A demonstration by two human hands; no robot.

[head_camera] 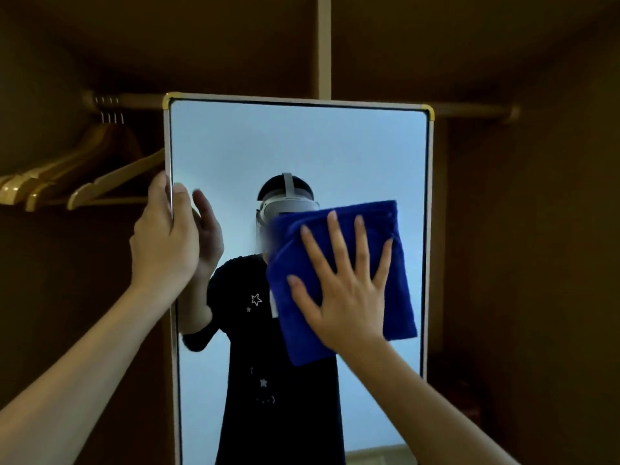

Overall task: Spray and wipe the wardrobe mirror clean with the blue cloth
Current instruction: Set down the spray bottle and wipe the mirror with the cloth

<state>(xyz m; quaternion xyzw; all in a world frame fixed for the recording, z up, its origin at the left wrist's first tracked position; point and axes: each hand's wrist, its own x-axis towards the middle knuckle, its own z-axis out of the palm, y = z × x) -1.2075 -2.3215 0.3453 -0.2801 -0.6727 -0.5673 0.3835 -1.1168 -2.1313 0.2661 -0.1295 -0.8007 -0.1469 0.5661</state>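
Both hands are on the mirror (302, 156): my left hand (164, 236) is closed around its left edge to steady it, and my right hand (345, 290) is spread flat, fingers splayed, pressing the folded blue cloth (375, 229) against the glass right of centre. To wipe well I should keep the palm flat and overlap passes toward the frame. I can't tell in this dim light whether spray remains on the glass.
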